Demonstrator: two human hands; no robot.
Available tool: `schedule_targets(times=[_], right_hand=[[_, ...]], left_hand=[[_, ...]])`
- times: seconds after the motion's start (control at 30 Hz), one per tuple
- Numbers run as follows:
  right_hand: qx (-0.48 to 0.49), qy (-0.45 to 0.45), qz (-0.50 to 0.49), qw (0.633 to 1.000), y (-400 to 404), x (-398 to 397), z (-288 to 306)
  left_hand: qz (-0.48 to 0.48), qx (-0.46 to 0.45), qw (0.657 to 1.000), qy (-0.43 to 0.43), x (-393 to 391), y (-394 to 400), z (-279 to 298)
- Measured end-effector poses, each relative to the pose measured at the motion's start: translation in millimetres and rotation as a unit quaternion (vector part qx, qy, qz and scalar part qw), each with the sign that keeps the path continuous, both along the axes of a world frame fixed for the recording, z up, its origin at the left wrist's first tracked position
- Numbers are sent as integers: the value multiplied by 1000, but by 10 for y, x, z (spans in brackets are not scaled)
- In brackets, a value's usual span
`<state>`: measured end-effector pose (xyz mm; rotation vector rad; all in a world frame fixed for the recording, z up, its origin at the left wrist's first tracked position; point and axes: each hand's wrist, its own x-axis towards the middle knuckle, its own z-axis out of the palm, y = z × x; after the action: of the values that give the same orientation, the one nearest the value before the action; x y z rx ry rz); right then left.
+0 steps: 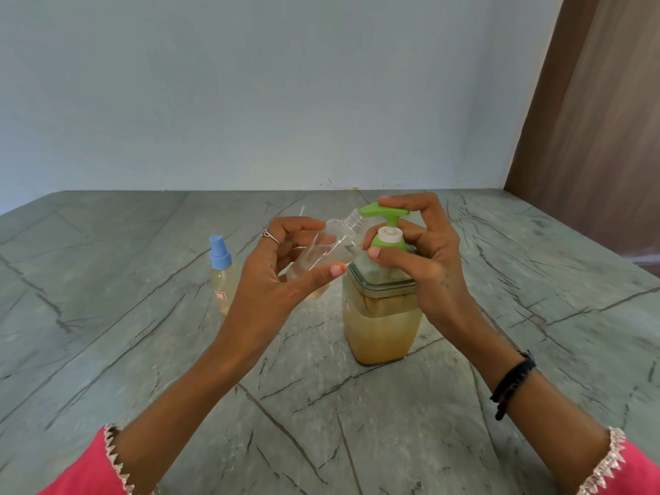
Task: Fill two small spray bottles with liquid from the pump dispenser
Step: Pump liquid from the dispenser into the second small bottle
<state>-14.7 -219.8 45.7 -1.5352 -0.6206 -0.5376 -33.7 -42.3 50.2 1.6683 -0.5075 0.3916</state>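
Marble table (143, 351) — L hand (282, 269) w/ open bottle (332, 248), R hand (425, 251) on pump dispenser (382, 316).

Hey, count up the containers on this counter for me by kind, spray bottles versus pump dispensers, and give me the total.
Small spray bottles: 2, a capped spray bottle with a blue top standing on the counter, and an open spray bottle tilted in the left hand.
Pump dispensers: 1, the green-topped pump dispenser under the right hand.
Total: 3
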Motion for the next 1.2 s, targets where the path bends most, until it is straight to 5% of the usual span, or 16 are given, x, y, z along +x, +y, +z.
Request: schedule_targets(times=[1.2], right_hand=[[-85, -28, -23, 996, -61, 2, -33]], left_hand=[[7, -8, 1000, -13, 22, 5, -26]])
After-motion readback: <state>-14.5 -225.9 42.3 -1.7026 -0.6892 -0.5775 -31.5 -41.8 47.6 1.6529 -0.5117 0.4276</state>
